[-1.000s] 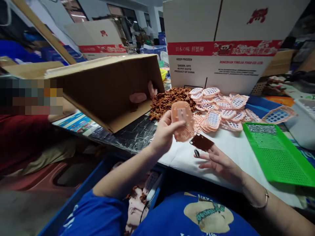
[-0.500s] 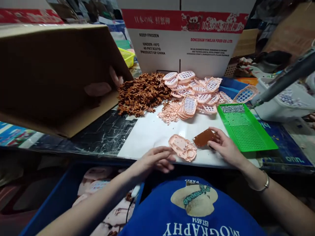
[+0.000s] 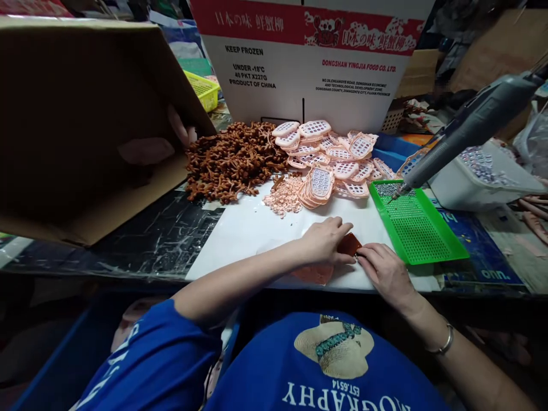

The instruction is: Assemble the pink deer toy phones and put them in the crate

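A brown flat board (image 3: 350, 244) is gripped between both hands above the white work surface (image 3: 214, 245). My left hand (image 3: 327, 241) has its fingers and thumb round the board's left side. At the board's right edge, my right hand (image 3: 383, 273) pinches it with thumb and fingertips. Below my left hand a pink plastic shell (image 3: 314, 274) lies at the front edge, partly covered by the hand and forearm. Thin wires seen earlier between shell and board are hidden now.
Behind the hands lie brown parts (image 3: 235, 162), small pink rings (image 3: 283, 197) and pink keypad shells (image 3: 321, 184). A green tray (image 3: 422, 228) of screws sits right, under a hanging grey screwdriver (image 3: 462, 131). An open cardboard box (image 3: 85, 125) stands left, a white tub (image 3: 454, 191) right.
My left hand has moved right and up, over the pink shell, and taken hold of the board. The board has shifted slightly under both hands. The screwdriver now hangs further into view.
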Motion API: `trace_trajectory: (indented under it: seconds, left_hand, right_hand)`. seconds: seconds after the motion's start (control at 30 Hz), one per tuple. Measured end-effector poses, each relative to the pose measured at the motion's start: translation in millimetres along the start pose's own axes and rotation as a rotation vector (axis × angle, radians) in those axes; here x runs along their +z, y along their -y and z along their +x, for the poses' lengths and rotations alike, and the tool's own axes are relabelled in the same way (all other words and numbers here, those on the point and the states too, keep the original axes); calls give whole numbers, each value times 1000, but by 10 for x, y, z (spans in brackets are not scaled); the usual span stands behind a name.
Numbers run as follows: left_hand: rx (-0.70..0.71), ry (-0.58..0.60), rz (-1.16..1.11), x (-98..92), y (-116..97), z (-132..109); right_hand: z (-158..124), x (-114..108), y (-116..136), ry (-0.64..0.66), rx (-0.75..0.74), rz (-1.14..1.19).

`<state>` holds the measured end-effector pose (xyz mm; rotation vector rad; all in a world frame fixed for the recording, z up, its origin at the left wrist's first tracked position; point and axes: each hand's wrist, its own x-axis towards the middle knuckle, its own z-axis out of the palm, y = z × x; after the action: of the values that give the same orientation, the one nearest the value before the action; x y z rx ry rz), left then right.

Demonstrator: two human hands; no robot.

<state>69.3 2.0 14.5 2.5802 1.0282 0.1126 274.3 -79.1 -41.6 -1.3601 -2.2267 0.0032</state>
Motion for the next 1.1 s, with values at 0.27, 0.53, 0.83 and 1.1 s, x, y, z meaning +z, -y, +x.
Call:
trace_trajectory:
  seconds: [0.27,0.53,0.83,1.1]
  left_hand:
    - [-50,117,28,14,-116,119]
    - [-95,-190,-471,87,106,-66]
    - [-276,-549,-1420,82,228,-430]
    - [-283,-743,-1448,262,257,-981]
  right_hand:
    - [33,8,-65,25,7,24]
    - [216,-194,93,-83,88,208]
    - [460,-197,393,51,228,584]
    - [382,31,456,207,-89,343]
